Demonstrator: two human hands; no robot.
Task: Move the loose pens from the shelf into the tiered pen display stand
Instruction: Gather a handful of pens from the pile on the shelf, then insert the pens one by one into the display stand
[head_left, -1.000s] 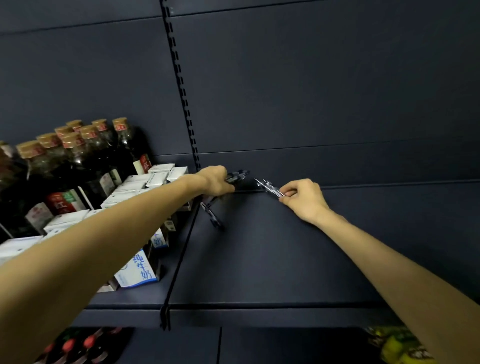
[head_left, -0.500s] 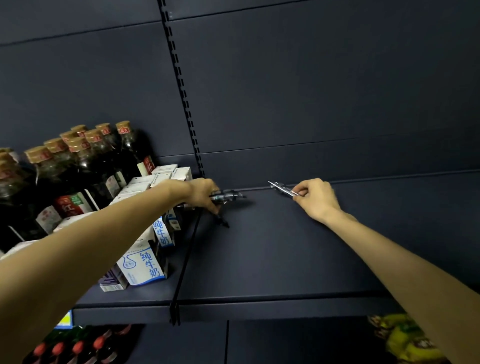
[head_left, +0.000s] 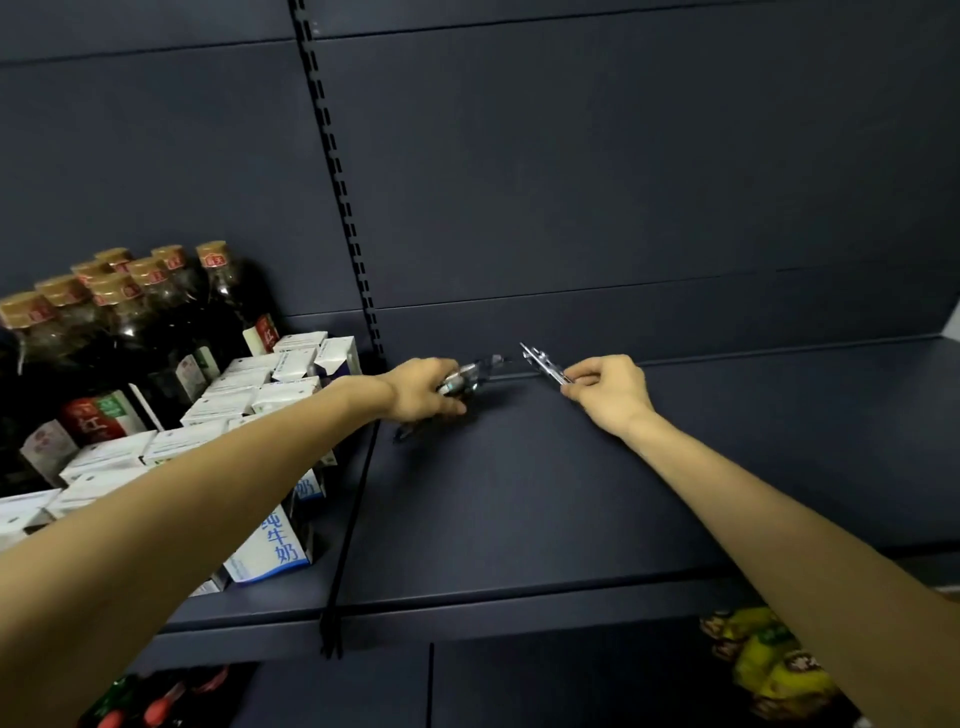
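- The dark shelf (head_left: 519, 499) sat against a slotted back panel.
- My left hand (head_left: 423, 389) gripped light, slick pens (head_left: 467, 375) mid-barrel.
- My right hand (head_left: 608, 389) pinched another pen (head_left: 543, 361).

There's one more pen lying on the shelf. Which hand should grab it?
Probably the left hand. The loose pen lies on the shelf just below it, while the right hand is farther off. Both hands already hold pens, so picking up another may be fiddly.
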